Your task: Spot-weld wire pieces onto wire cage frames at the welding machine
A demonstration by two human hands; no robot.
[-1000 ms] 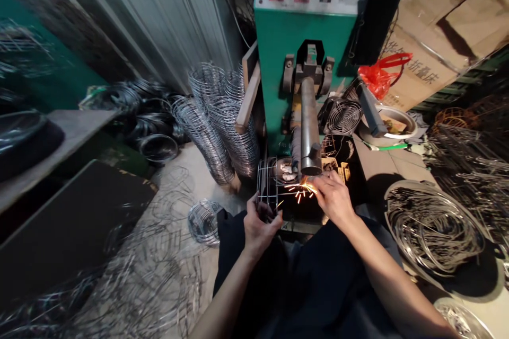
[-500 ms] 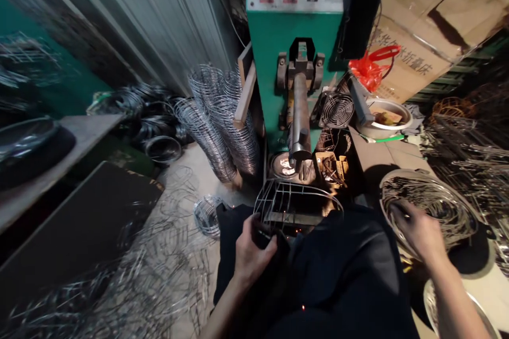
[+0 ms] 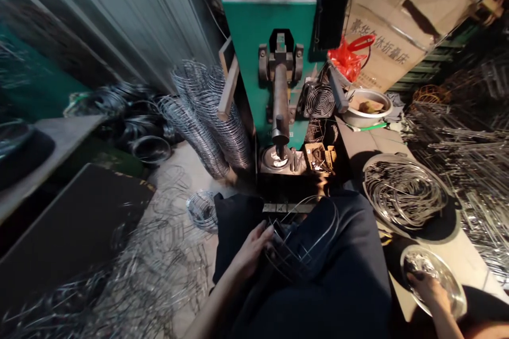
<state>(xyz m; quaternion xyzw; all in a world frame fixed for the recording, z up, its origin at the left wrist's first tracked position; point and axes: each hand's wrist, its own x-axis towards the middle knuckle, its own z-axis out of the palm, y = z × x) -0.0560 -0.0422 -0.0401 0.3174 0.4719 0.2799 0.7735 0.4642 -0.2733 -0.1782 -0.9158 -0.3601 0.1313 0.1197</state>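
Note:
My left hand (image 3: pixel 252 248) is closed on the rim of a round wire basket frame (image 3: pixel 306 251), tilted over my lap with its curved bars toward the right. A small dark piece shows beside the fingertips; its kind is unclear. Down at the right, my right hand (image 3: pixel 432 292) reaches into a metal bowl (image 3: pixel 457 296) holding small shiny pieces (image 3: pixel 421 262). Its fingers are curled together at those pieces, and what they pinch, if anything, is hidden. Straight ahead stands a green welding machine (image 3: pixel 242 37) with a thick metal arm (image 3: pixel 280 100) above a round lower electrode seat (image 3: pixel 274 159).
A round tray of bent wires (image 3: pixel 405 193) lies beyond the bowl. Stacked wire rings (image 3: pixel 199 122) stand left of the machine, and loose wire (image 3: pixel 151 254) litters the floor. A cardboard box (image 3: pixel 382 37), red plastic bag (image 3: pixel 350 58) and white basin (image 3: pixel 368 111) are at the back right.
The wire basket frame has come down from near the machine onto my lap and tilted, still in my left hand. My right hand has moved from the wire tray to the metal bowl. Sparks are gone.

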